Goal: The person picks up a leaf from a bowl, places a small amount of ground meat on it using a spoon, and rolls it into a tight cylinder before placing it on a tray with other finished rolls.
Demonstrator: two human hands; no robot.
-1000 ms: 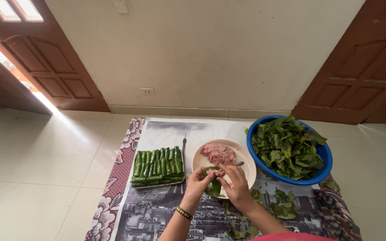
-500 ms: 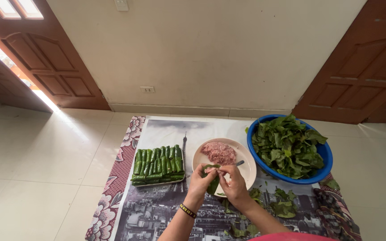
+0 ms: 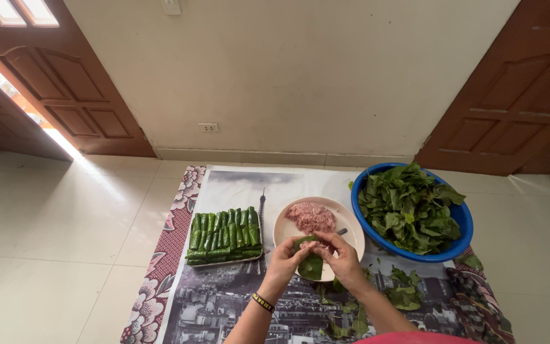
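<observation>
Spoon (image 3: 342, 232) mostly hidden (behind right hand (image 3: 345, 260)); forearms cut off.

rolls (image 3: 224, 237) left of plate (image 3: 351, 237), basin (image 3: 463, 237) right

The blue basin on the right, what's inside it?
The blue basin is heaped with loose green leaves that rise above its rim. The pile covers the bottom, so anything lying underneath the leaves cannot be seen.
</observation>
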